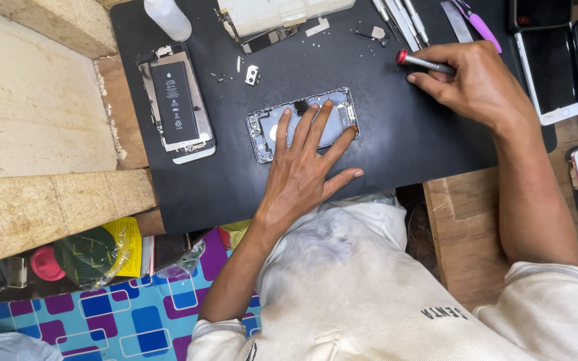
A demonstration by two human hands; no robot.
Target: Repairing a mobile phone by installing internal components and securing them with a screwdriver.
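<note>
Two hands at work on an opened phone shell

Seen from above, a black mat (pixel 396 147) covers a wooden desk (pixel 466 227). The left hand (pixel 302 170) lies flat with fingers spread, pressing down on an empty phone housing (pixel 267 130) at the middle of the mat. To the right and a little farther off, the right hand (pixel 479 80) is closed around a small screwdriver (pixel 423 62) with a red band, its tip end pointing left, held just above the mat. On the left of the mat lies a second opened phone (pixel 175 103) showing its black battery. A white bottle (pixel 167 18) stands at the far edge, and slim metal tools (pixel 403 20) lie far right
</note>
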